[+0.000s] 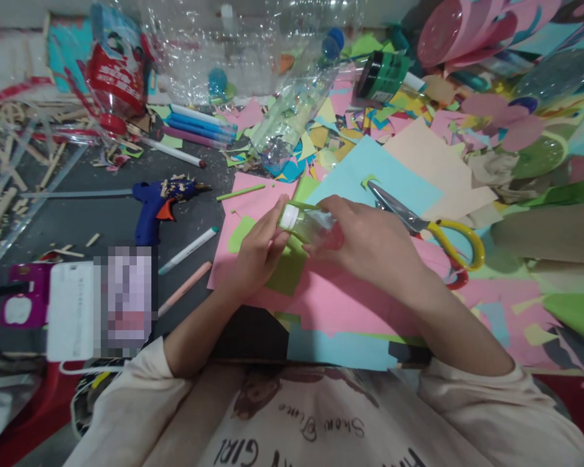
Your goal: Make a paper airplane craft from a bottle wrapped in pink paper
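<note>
My right hand (370,243) is closed round a small clear bottle (311,224) that lies sideways, white cap (288,216) pointing left. My left hand (257,256) pinches that white cap with thumb and fingers. Both hands hover over a pink paper sheet (331,298) with a green paper piece (287,272) under them. Yellow-handled scissors (428,230) lie just right of my right hand on a light blue sheet (370,168).
A blue glue gun (158,201) lies left of the papers, with pens (187,250) near it. Crushed clear plastic bottles (287,123), coloured markers (199,126) and paper scraps crowd the back. A phone on a stand (73,308) sits at front left. Wooden sticks lie at far left.
</note>
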Demonstrator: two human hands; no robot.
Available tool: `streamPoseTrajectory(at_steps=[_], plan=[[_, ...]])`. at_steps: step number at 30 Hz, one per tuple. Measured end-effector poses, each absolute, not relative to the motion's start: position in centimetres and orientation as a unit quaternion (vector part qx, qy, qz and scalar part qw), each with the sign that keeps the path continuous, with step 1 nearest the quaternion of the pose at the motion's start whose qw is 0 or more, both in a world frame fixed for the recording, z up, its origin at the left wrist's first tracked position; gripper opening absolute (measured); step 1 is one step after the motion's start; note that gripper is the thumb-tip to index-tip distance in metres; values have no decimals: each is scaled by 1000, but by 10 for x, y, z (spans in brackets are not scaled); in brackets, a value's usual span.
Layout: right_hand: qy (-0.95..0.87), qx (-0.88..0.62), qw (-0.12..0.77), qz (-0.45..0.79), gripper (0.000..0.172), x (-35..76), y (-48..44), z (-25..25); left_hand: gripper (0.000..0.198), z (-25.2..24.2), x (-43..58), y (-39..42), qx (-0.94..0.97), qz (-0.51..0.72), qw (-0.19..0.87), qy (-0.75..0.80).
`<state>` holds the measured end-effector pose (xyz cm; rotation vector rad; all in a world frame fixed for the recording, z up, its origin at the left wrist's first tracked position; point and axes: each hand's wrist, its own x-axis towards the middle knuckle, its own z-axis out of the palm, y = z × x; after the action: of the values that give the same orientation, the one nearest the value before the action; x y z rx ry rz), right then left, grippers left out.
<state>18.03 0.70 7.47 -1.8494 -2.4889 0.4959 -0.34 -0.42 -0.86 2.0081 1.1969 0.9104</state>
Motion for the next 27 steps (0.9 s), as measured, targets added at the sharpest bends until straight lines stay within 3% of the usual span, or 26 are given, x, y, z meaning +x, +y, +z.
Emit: streamPoseTrajectory(at_steps=[19, 27], plan=[[-789, -593, 8, 163, 36, 180, 7, 73, 60, -11, -5, -5, 770, 342, 313, 438], [-781, -597, 5, 182, 65, 180, 9, 73, 59, -9, -6, -4, 774, 343, 314, 430]])
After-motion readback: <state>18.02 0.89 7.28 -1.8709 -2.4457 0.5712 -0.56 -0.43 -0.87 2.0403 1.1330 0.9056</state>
